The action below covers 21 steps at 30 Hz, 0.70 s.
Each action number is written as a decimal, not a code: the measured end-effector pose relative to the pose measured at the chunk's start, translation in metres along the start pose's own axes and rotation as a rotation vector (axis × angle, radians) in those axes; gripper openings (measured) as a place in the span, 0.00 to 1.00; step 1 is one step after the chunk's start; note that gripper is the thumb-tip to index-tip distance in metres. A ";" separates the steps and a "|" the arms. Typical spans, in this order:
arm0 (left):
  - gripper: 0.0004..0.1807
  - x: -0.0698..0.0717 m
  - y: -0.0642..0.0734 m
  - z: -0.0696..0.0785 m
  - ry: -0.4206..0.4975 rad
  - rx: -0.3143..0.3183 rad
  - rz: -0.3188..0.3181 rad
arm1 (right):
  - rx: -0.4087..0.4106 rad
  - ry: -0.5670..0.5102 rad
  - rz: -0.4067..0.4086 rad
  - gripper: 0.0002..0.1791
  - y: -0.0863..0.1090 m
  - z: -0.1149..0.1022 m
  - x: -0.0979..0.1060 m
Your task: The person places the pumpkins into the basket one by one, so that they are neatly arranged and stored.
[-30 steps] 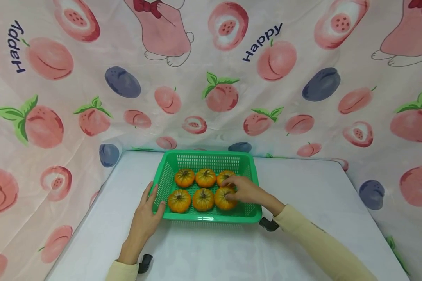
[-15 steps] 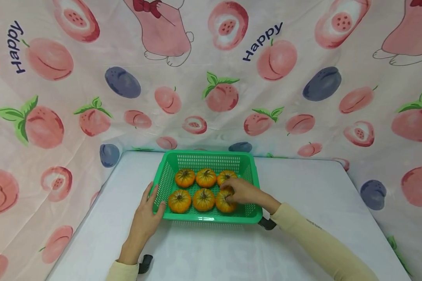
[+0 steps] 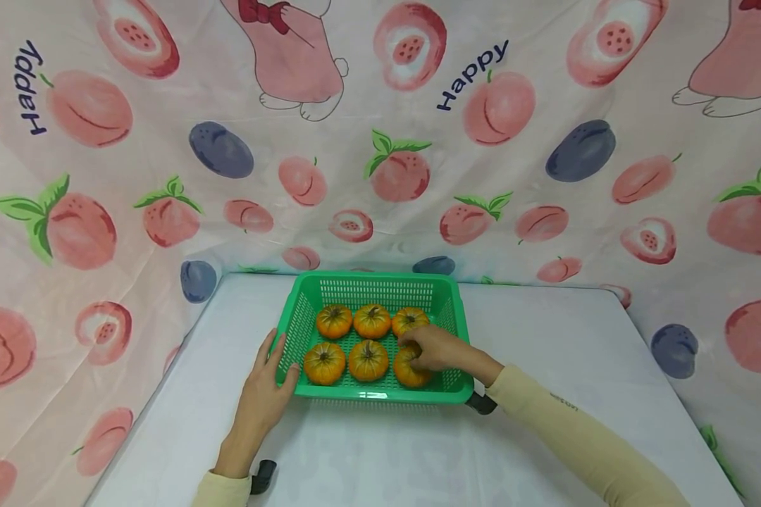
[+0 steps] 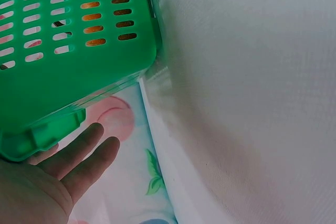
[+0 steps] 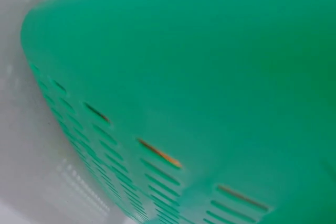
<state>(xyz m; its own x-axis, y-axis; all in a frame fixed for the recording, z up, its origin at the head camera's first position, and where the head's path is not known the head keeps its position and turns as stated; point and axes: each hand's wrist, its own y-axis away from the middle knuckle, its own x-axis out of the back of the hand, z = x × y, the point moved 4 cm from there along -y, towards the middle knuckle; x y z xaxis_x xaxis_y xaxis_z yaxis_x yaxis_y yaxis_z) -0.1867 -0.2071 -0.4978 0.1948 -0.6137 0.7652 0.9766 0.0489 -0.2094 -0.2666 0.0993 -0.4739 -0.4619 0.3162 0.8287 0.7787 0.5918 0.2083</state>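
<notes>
A green plastic basket (image 3: 380,396) holds small orange pumpkins in a back row and a front row of three each. My right hand (image 3: 442,348) reaches over its right side and grips the front right pumpkin (image 3: 411,367), covering the stem. Just behind it sits the back right pumpkin (image 3: 409,319), close to my knuckles. My left hand (image 3: 267,391) rests at the basket's left rim, thumb at the front corner and fingers along the outside. In the left wrist view those fingers (image 4: 86,171) extend straight beside the rim. The right wrist view shows only basket wall, the hand hidden.
The basket stands on a white-covered table (image 3: 545,352), near its back edge. Behind and to the sides hangs a fruit-print cloth (image 3: 355,176). Dark wrist-camera pieces show by the left wrist (image 3: 263,477) and right wrist (image 3: 482,403).
My right hand has curled further around the front right pumpkin, which has shifted slightly right and toward the front. The left hand and the basket have stayed in place.
</notes>
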 end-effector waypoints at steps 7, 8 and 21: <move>0.36 0.000 0.001 0.000 0.002 0.000 0.001 | -0.003 -0.074 0.008 0.23 0.005 -0.001 0.005; 0.36 0.000 0.001 0.001 0.003 0.000 0.001 | 0.005 -0.079 0.011 0.23 0.006 -0.002 0.006; 0.36 -0.001 0.001 0.000 -0.010 -0.003 0.000 | 0.159 -0.172 0.085 0.23 0.030 -0.002 0.020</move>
<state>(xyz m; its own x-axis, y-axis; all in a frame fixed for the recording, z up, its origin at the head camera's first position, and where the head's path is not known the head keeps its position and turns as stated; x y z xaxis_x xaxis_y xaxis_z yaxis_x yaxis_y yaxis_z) -0.1857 -0.2066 -0.4987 0.1954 -0.6056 0.7714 0.9763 0.0460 -0.2113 -0.2518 0.1215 -0.4496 -0.4739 0.4833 0.7361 0.7477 0.6624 0.0465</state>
